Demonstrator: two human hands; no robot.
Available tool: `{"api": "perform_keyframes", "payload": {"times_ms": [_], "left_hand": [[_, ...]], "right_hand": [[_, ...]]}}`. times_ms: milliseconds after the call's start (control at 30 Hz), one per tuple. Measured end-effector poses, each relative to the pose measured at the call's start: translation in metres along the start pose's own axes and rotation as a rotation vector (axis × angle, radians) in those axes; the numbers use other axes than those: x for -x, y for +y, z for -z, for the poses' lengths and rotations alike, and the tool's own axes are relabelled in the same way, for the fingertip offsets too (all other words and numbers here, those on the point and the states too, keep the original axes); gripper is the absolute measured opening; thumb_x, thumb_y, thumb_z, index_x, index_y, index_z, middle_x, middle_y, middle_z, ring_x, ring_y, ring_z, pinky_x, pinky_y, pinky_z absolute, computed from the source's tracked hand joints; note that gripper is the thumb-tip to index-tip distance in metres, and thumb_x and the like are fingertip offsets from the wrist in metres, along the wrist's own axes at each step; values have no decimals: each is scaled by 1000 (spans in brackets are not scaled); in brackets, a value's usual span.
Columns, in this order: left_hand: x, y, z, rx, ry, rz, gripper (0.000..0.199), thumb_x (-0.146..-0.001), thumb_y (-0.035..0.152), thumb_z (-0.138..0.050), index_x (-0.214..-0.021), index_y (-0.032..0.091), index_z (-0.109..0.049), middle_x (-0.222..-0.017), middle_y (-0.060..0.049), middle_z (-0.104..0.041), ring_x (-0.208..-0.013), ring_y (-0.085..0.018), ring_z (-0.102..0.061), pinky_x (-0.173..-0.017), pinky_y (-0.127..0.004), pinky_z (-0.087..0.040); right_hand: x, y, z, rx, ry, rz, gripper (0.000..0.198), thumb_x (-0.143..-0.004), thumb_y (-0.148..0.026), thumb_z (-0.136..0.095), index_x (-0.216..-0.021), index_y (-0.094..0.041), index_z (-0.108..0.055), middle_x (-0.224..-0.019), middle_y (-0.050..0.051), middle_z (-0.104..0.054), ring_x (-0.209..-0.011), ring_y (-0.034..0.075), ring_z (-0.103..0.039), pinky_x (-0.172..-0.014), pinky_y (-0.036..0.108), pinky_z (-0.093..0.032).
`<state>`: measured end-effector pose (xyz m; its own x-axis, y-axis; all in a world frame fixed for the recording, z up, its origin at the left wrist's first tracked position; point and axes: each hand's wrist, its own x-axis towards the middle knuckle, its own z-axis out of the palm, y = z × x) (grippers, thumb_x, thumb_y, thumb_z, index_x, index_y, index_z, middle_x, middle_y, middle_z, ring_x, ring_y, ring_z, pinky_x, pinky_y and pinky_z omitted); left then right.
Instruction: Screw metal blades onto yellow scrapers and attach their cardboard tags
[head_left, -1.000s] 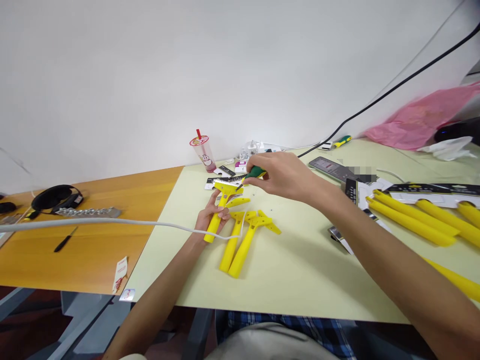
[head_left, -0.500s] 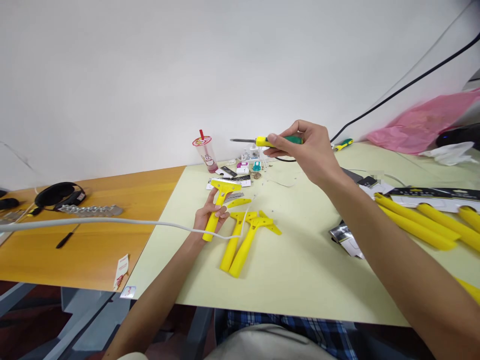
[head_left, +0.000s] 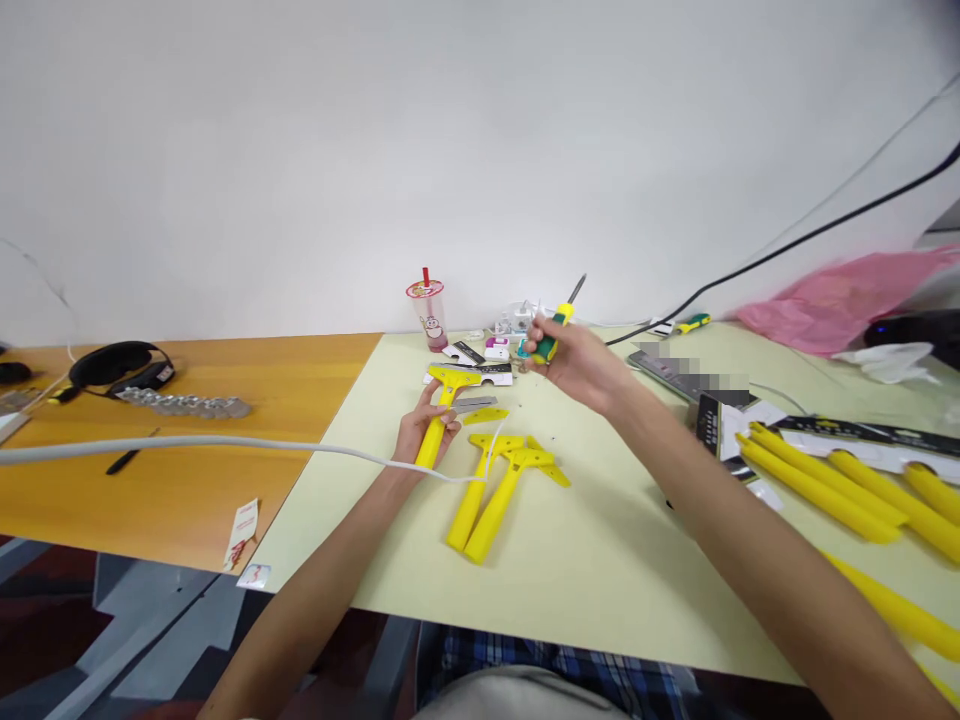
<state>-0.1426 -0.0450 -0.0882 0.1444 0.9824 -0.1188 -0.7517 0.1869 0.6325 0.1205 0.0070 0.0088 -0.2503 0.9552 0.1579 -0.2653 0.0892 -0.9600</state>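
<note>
My left hand (head_left: 421,432) is wrapped round the handle of a yellow scraper (head_left: 453,377), which it holds up with the head away from me. In my right hand (head_left: 574,358) is a green and yellow screwdriver (head_left: 553,336), its metal tip pointing up and to the right. Just right of the held scraper lie grey metal blades (head_left: 475,404) and a loose yellow cover piece (head_left: 486,416). Two more yellow scrapers (head_left: 495,508) rest on the table in front of me, a yellow piece sticking out beside their heads.
A drink cup with a red straw (head_left: 427,318) stands by the wall. A white cable (head_left: 300,446) crosses in front of my left hand. Several yellow handles (head_left: 825,485), card packaging (head_left: 720,430) and a phone (head_left: 660,372) lie at right. Headphones (head_left: 120,366) lie on the orange table.
My right hand has moved lower and a little left, and the screwdriver has swung from pointing left to pointing up and right. My left hand still holds the scraper.
</note>
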Motion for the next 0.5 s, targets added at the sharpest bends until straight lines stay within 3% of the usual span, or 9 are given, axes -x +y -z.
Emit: {"api": "perform_keyframes", "payload": {"times_ms": [100, 133, 167, 333, 500], "left_hand": [[-8, 9, 8, 37, 46, -57, 83, -73, -1, -73, -148, 32, -59, -134, -8, -73, -61, -2, -55, -64, -18, -51], [-10, 13, 11, 52, 58, -79, 82, -73, -1, -73, -147, 32, -59, -132, -8, -73, -61, -2, -55, -64, -17, -50], [-13, 16, 14, 67, 69, -99, 81, -73, 0, -72, -147, 32, -59, -130, -7, -73, -61, -2, -55, -64, -17, -50], [-19, 27, 26, 125, 107, -147, 79, -73, 1, -72, -145, 31, -58, -127, -6, -74, -62, -2, -57, -65, -17, -50], [-20, 28, 26, 184, 120, -138, 86, -71, -1, -72, -149, 31, -53, -125, -7, -75, -61, -3, -57, -65, -18, -51]], "right_hand": [[-25, 32, -22, 508, 1, -12, 43, -107, -62, -53, -85, -26, -49, -76, 2, -62, -77, 20, -66, -74, 33, -61], [-37, 42, -29, 751, -23, -46, 43, -109, -59, -51, -83, -25, -49, -76, 3, -63, -77, 20, -66, -73, 32, -58], [-49, 51, -35, 857, -29, -78, 39, -105, -54, -61, -81, -25, -50, -75, 4, -64, -78, 21, -65, -71, 31, -54], [-104, 84, -53, 1091, -39, -154, 36, -83, -38, -87, -79, -23, -55, -72, 1, -60, -78, 21, -60, -68, 29, -44], [-122, 105, -64, 1151, -53, -228, 40, -69, -25, -95, -76, -23, -56, -69, 2, -61, -74, 22, -59, -65, 30, -43]]}}
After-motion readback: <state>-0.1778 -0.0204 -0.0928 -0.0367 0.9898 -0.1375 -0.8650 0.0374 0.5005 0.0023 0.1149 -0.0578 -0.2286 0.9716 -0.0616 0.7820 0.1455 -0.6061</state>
